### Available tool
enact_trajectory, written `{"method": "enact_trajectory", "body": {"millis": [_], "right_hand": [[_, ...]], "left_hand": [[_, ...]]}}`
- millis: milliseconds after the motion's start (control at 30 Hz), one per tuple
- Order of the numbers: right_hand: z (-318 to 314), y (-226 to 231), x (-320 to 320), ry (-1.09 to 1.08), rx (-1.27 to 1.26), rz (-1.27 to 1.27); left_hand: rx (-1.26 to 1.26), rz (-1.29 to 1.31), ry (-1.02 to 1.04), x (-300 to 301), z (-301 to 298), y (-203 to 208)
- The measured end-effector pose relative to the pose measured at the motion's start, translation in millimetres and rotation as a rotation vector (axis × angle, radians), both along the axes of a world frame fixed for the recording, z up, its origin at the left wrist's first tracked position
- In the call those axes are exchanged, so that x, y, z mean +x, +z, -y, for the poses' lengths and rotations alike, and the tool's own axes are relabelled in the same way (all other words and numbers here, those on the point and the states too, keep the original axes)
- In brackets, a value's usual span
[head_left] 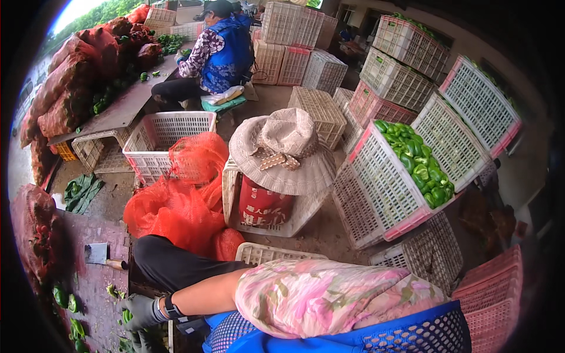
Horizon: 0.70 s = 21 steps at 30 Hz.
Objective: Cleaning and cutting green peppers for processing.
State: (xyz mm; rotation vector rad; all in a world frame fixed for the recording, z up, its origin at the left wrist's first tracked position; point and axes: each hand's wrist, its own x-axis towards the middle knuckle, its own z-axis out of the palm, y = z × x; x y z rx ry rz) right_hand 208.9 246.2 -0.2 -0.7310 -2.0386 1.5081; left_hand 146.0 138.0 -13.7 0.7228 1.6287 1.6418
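Note:
My right hand (141,312), in a grey glove with a dark band at the wrist, reaches to the edge of the worn tabletop (94,226). Its fingers are closed around a green pepper (127,316), of which only a little shows. Just below is my left hand (145,341), also gloved and cut off by the lower edge; its fingers are hidden. Several green peppers (60,296), some in pieces, lie on the tabletop left of my hands. A broad-bladed knife with a wooden handle (97,253) rests farther up the same surface.
Red mesh netting (176,206) drapes beside a white crate (168,126). A beige hat (282,147) sits on a red container (265,206). At the right, a crate of green peppers (421,167) stands among stacked crates. A co-worker in a blue vest (226,56) sits near filled sacks (76,82).

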Motion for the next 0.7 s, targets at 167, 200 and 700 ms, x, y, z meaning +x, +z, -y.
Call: {"method": "enact_trajectory", "body": {"millis": [167, 200, 700], "right_hand": [[-7.5, -8.1, -4.3, -0.015, 0.128, 0.057], [-7.7, -7.3, -4.6, -0.017, 0.139, 0.075], [-5.1, 32.6, 16.4, 0.299, -0.265, 0.113]], "left_hand": [[0.001, 0.011, -0.002, -1.7, 1.2, -1.2], [0.000, 0.011, -0.002, -2.8, 1.8, -1.4], [-0.016, 0.061, -0.019, 1.4, -3.1, 1.3]]}}
